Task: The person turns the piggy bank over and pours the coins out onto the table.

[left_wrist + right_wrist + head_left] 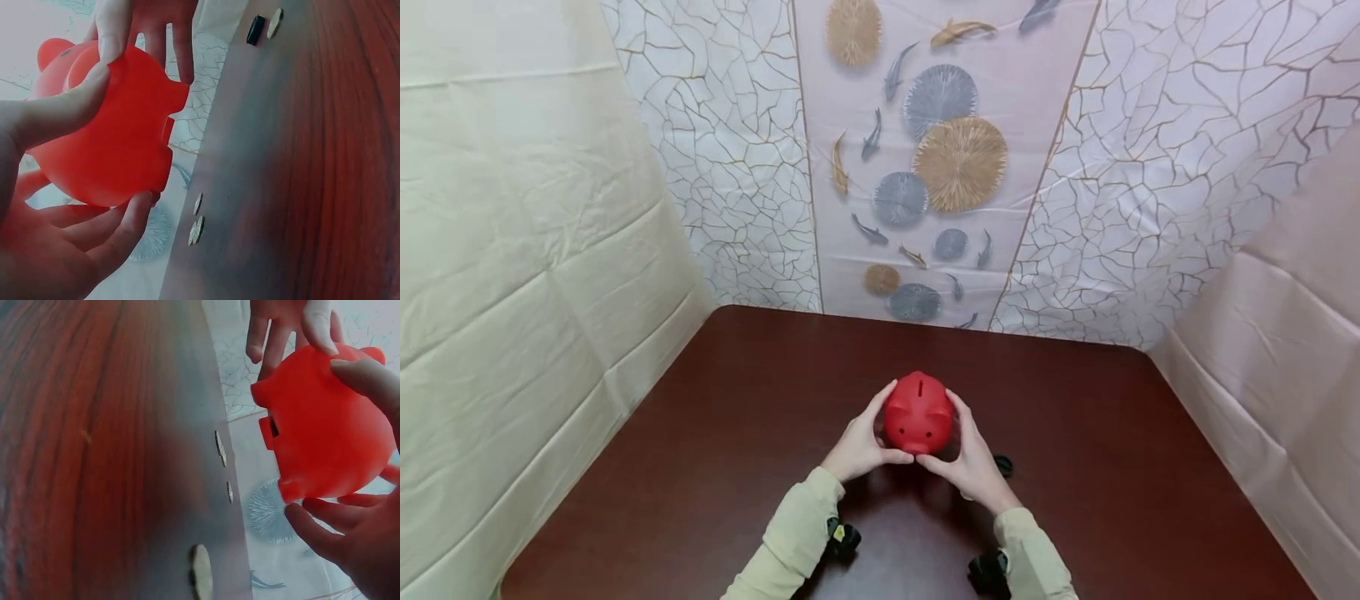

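The red piggy bank (918, 414) is held between both hands, lifted just clear of the dark wooden counter (1112, 467), near its middle. The left hand (859, 444) cups its one side with thumb curled over the top and fingers under the belly; the right hand (972, 457) mirrors this on the other side, so both sets of fingers grip the bank. The coin slot faces up in the head view.

As for progress, the bank is picked up and in hand, but the coins (196, 229) lie loose on the counter beneath it, none between the fingers, so whatever handling of coins and bank is under way looks barely begun.

A small black piece (255, 29) lies on the counter beside another coin; it may be the bank's plug, though the view is too blurred to tell. The underside of the bank is hidden. In the head view the hands cover the coins, and the forearms are cut off at the lower edge.
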`<state>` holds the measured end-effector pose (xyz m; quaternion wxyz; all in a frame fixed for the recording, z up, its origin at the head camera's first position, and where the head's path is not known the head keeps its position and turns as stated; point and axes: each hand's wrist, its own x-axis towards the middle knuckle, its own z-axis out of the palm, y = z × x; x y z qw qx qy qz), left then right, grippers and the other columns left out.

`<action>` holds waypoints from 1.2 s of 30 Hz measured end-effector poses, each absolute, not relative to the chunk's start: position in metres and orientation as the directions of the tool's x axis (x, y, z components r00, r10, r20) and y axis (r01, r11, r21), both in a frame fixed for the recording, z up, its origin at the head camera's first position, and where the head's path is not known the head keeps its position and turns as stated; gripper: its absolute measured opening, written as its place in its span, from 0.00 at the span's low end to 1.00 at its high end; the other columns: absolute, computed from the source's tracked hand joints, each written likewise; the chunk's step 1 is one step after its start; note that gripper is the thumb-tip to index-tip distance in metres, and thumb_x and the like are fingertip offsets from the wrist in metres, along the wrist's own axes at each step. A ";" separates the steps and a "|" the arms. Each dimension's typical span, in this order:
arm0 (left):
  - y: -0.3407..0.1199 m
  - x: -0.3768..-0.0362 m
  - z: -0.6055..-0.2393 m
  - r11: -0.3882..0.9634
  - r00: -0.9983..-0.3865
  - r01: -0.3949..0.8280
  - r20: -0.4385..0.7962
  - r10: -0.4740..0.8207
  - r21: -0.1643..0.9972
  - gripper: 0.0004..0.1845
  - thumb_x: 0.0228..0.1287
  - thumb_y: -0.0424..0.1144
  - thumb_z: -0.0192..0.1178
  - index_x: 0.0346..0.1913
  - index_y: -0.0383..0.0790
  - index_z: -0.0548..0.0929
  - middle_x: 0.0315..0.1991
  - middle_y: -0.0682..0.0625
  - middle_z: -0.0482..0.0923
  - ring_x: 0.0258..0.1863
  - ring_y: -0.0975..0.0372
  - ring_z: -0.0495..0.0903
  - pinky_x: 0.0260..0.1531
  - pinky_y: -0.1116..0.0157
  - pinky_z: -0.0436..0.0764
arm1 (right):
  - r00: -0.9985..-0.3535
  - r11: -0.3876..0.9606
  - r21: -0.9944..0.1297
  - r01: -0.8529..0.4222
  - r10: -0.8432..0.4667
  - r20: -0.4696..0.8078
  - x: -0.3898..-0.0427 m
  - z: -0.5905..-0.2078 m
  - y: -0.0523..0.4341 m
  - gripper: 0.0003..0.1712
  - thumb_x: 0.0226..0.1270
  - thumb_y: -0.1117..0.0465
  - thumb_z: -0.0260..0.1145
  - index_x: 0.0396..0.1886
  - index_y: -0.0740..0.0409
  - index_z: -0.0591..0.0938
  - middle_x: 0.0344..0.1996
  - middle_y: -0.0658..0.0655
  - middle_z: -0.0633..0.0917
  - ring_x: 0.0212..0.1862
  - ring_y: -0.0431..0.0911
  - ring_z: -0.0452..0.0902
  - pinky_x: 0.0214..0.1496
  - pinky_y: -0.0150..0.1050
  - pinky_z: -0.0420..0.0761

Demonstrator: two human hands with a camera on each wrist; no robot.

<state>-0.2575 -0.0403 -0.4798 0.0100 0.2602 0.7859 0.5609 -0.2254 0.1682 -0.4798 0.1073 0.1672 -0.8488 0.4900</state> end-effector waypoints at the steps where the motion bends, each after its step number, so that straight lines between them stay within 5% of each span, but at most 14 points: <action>1: -0.041 -0.258 -0.477 0.243 -0.858 0.421 0.297 0.419 0.874 0.57 0.47 0.37 0.76 0.76 0.57 0.52 0.70 0.46 0.65 0.55 0.52 0.78 0.42 0.66 0.85 | -0.915 0.471 -0.786 -0.402 -0.176 0.363 -0.225 -0.476 0.167 0.59 0.51 0.55 0.78 0.76 0.42 0.50 0.69 0.56 0.66 0.66 0.54 0.69 0.61 0.52 0.78; 6: -0.038 -0.254 -0.455 0.198 -0.809 0.542 0.443 0.387 0.817 0.57 0.42 0.33 0.78 0.75 0.53 0.56 0.68 0.45 0.67 0.53 0.51 0.79 0.45 0.63 0.84 | -0.863 0.459 -0.746 -0.483 -0.103 0.495 -0.222 -0.461 0.163 0.61 0.47 0.59 0.80 0.76 0.48 0.52 0.72 0.56 0.63 0.65 0.55 0.69 0.59 0.49 0.79; 9: -0.036 -0.251 -0.455 0.150 -0.833 0.493 0.415 0.366 0.857 0.54 0.43 0.30 0.77 0.75 0.48 0.58 0.67 0.41 0.68 0.46 0.52 0.82 0.39 0.62 0.85 | -0.896 0.420 -0.799 -0.430 -0.087 0.436 -0.223 -0.464 0.161 0.59 0.50 0.61 0.79 0.76 0.50 0.52 0.73 0.58 0.61 0.66 0.59 0.69 0.60 0.52 0.78; 16: -0.037 -0.260 -0.477 0.203 -0.869 0.441 0.360 0.339 0.874 0.54 0.44 0.34 0.77 0.73 0.62 0.59 0.66 0.50 0.70 0.48 0.56 0.82 0.38 0.65 0.84 | -0.932 0.396 -0.843 -0.363 -0.138 0.336 -0.228 -0.476 0.163 0.62 0.50 0.58 0.78 0.77 0.41 0.47 0.73 0.56 0.59 0.70 0.61 0.64 0.63 0.60 0.74; 22: -0.036 -0.259 -0.467 0.156 -0.829 0.523 0.456 0.324 0.838 0.54 0.43 0.33 0.78 0.74 0.56 0.60 0.64 0.47 0.72 0.46 0.54 0.82 0.38 0.64 0.85 | -0.873 0.491 -0.740 -0.459 -0.095 0.479 -0.224 -0.466 0.160 0.62 0.48 0.59 0.80 0.77 0.45 0.50 0.70 0.58 0.64 0.61 0.56 0.72 0.55 0.49 0.81; 30: -0.029 -0.270 -0.490 0.177 -0.877 0.402 0.323 0.355 0.898 0.53 0.44 0.33 0.77 0.73 0.61 0.61 0.60 0.46 0.74 0.43 0.60 0.82 0.34 0.68 0.84 | -0.949 0.441 -0.843 -0.308 -0.079 0.305 -0.230 -0.482 0.164 0.62 0.48 0.58 0.80 0.76 0.43 0.49 0.70 0.58 0.64 0.63 0.59 0.73 0.57 0.51 0.81; 36: -0.030 -0.260 -0.478 0.102 -0.825 0.530 0.484 0.293 0.842 0.52 0.44 0.33 0.77 0.74 0.52 0.62 0.66 0.44 0.70 0.46 0.58 0.82 0.38 0.64 0.84 | -0.863 0.512 -0.725 -0.461 -0.069 0.500 -0.225 -0.471 0.162 0.62 0.45 0.60 0.81 0.77 0.48 0.53 0.70 0.59 0.65 0.56 0.56 0.76 0.50 0.43 0.82</action>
